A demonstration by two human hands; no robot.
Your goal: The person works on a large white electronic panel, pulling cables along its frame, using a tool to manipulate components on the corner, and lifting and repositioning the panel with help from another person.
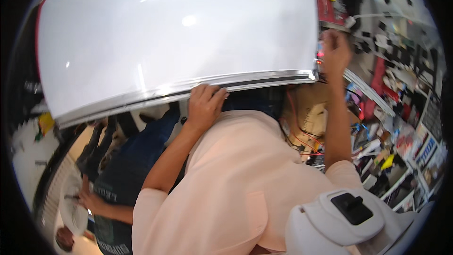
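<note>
A large white panel (184, 33) with a shiny metal edge rail (264, 79) lies in front of me. My left hand (205, 105) rests at the middle of the near rail, its fingers bent over the metal. At the panel's right side, my right hand (336, 53) is held beside the corner with its fingers curled together. It is somewhat blurred, and what it pinches, if anything, is hidden. Small bright reddish and metallic spots show at the panel's corner next to that hand.
At upper right is a red tray (331, 14) with tools. A cardboard box (306, 118) with red wires sits below the right corner. Cluttered shelves (401, 174) fill the right side. Another person in a dark shirt (113, 193) stands at my left, with one more person farther off.
</note>
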